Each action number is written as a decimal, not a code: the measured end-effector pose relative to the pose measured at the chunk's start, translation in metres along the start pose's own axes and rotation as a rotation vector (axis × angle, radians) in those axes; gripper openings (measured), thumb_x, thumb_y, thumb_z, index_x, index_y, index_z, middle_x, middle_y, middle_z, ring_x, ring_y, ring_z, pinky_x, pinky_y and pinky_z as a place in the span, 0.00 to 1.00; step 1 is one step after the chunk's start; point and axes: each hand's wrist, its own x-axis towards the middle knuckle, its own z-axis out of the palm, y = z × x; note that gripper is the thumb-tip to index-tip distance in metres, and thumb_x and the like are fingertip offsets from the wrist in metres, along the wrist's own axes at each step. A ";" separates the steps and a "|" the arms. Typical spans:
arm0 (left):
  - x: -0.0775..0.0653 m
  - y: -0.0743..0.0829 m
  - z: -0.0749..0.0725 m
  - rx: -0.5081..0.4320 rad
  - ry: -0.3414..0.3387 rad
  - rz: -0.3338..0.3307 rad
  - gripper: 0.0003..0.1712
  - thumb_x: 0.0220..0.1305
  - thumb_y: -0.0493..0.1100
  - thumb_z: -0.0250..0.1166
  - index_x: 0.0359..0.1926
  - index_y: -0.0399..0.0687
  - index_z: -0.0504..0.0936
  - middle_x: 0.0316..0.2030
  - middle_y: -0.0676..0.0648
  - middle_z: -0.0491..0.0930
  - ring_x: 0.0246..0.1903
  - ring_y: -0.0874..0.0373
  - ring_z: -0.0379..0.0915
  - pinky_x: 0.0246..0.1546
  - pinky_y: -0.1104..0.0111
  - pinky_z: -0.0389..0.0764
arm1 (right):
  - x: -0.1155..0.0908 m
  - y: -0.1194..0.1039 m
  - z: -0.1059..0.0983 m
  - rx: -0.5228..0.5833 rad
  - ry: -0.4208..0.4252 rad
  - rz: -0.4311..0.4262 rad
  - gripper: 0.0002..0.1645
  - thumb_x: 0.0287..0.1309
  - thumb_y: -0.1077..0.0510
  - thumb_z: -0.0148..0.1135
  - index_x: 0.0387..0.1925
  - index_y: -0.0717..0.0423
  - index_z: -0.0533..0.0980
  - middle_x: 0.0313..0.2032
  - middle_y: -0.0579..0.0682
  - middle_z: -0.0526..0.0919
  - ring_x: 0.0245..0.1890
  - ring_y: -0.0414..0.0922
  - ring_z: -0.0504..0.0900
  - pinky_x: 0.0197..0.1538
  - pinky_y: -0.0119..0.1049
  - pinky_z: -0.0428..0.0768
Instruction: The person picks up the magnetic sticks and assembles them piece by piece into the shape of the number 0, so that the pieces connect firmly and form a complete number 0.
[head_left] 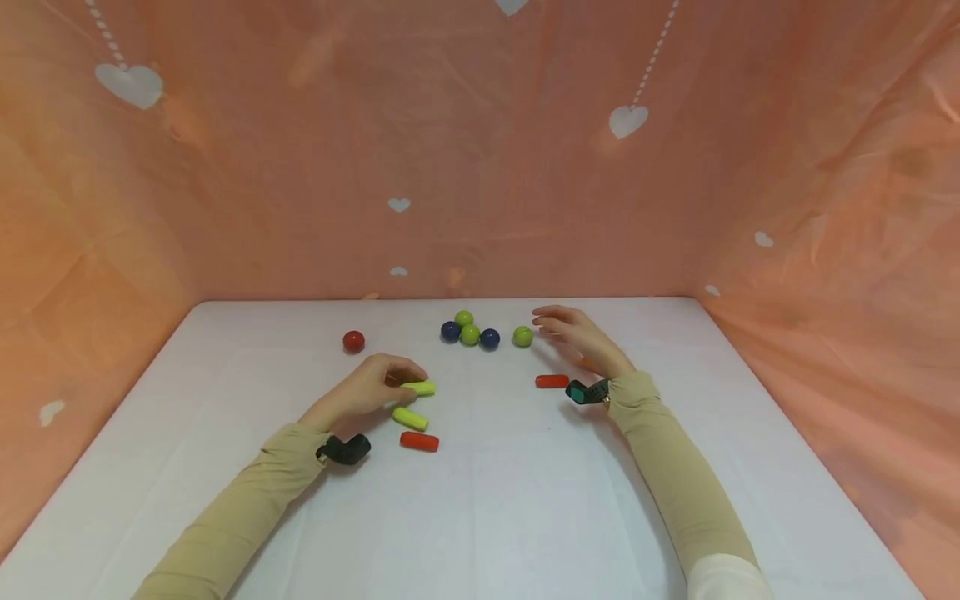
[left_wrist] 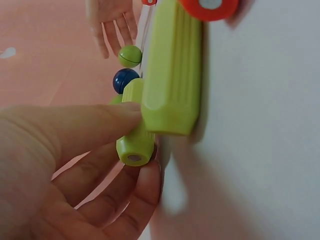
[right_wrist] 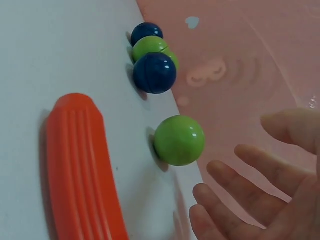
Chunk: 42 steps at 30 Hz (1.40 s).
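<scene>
My left hand (head_left: 369, 385) pinches a short yellow-green ribbed rod (left_wrist: 134, 150) between thumb and fingers, low over the table. A second yellow-green rod (head_left: 410, 418) lies just nearer, with a red rod (head_left: 419, 442) beyond it toward the table's front. At the right, my right hand (head_left: 577, 333) hovers with its fingers extended and apart. Closest to those fingertips is a green ball (right_wrist: 179, 140), which they do not touch in the right wrist view. Another red rod (right_wrist: 82, 167) lies on the table below that hand.
Near the back edge of the white table (head_left: 495, 517), two dark blue balls, one of them here (head_left: 490, 338), cluster with two green balls, one of them here (head_left: 464, 318). A red ball (head_left: 354, 341) sits apart at the left. Orange cloth (head_left: 465, 167) hangs behind and at both sides.
</scene>
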 end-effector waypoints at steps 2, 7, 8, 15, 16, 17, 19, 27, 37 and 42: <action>0.000 0.001 -0.001 0.005 0.007 -0.004 0.14 0.60 0.37 0.68 0.48 0.48 0.83 0.43 0.51 0.81 0.45 0.54 0.73 0.51 0.59 0.75 | 0.003 0.002 0.001 -0.053 -0.012 0.007 0.28 0.69 0.53 0.53 0.66 0.60 0.65 0.62 0.57 0.70 0.60 0.54 0.70 0.64 0.50 0.66; 0.003 0.003 -0.001 0.000 0.027 -0.012 0.14 0.60 0.38 0.68 0.48 0.49 0.84 0.44 0.51 0.81 0.44 0.54 0.73 0.51 0.59 0.76 | 0.009 0.004 0.003 -0.138 -0.023 -0.006 0.28 0.65 0.57 0.59 0.65 0.57 0.67 0.60 0.56 0.73 0.60 0.54 0.70 0.63 0.56 0.65; 0.003 0.003 0.000 -0.001 0.027 -0.008 0.14 0.60 0.38 0.68 0.48 0.49 0.84 0.44 0.51 0.81 0.45 0.54 0.73 0.51 0.59 0.76 | 0.010 0.004 0.003 -0.141 -0.029 -0.012 0.29 0.64 0.59 0.60 0.65 0.58 0.67 0.60 0.57 0.73 0.60 0.55 0.70 0.63 0.56 0.65; 0.002 -0.001 0.000 -0.003 0.015 0.014 0.14 0.59 0.39 0.69 0.48 0.48 0.84 0.45 0.51 0.81 0.44 0.54 0.74 0.49 0.61 0.77 | 0.019 0.007 0.011 -0.217 -0.068 -0.043 0.30 0.58 0.64 0.64 0.62 0.62 0.69 0.58 0.60 0.73 0.58 0.57 0.73 0.60 0.50 0.71; 0.002 -0.001 0.000 -0.006 0.015 0.017 0.14 0.59 0.38 0.69 0.48 0.47 0.84 0.45 0.51 0.81 0.44 0.54 0.74 0.49 0.61 0.77 | 0.020 0.007 0.011 -0.224 -0.067 -0.047 0.29 0.58 0.64 0.64 0.61 0.62 0.70 0.58 0.60 0.74 0.57 0.57 0.73 0.60 0.49 0.72; 0.002 -0.001 0.000 -0.005 0.014 0.024 0.14 0.59 0.38 0.69 0.48 0.47 0.84 0.44 0.51 0.81 0.44 0.54 0.74 0.49 0.61 0.77 | 0.021 0.007 0.012 -0.237 -0.065 -0.052 0.28 0.58 0.65 0.64 0.60 0.62 0.71 0.57 0.60 0.75 0.57 0.57 0.74 0.60 0.48 0.72; 0.003 -0.001 0.000 -0.015 0.016 0.024 0.14 0.59 0.39 0.69 0.48 0.47 0.84 0.44 0.51 0.81 0.44 0.54 0.74 0.49 0.61 0.77 | 0.023 0.006 0.014 -0.273 -0.059 -0.067 0.26 0.57 0.65 0.64 0.58 0.63 0.72 0.55 0.60 0.76 0.55 0.57 0.74 0.59 0.47 0.73; 0.003 -0.001 -0.001 -0.015 0.045 0.022 0.14 0.58 0.40 0.70 0.46 0.47 0.83 0.42 0.51 0.81 0.43 0.55 0.75 0.50 0.61 0.77 | 0.027 0.009 0.019 -0.364 -0.015 -0.099 0.20 0.57 0.67 0.64 0.52 0.66 0.75 0.51 0.60 0.78 0.52 0.56 0.76 0.57 0.45 0.75; 0.007 0.006 -0.006 -0.080 0.057 0.010 0.11 0.61 0.40 0.67 0.45 0.48 0.83 0.42 0.51 0.81 0.43 0.54 0.76 0.48 0.61 0.76 | 0.014 0.002 0.016 -0.272 0.030 -0.060 0.21 0.58 0.62 0.66 0.53 0.62 0.74 0.51 0.58 0.76 0.48 0.54 0.79 0.51 0.44 0.79; 0.013 0.015 -0.006 -0.134 0.046 0.020 0.10 0.63 0.40 0.66 0.46 0.47 0.83 0.42 0.49 0.81 0.43 0.52 0.75 0.46 0.60 0.78 | 0.000 -0.014 0.016 -0.186 0.014 -0.080 0.25 0.60 0.59 0.65 0.57 0.63 0.72 0.53 0.57 0.75 0.51 0.53 0.78 0.54 0.45 0.77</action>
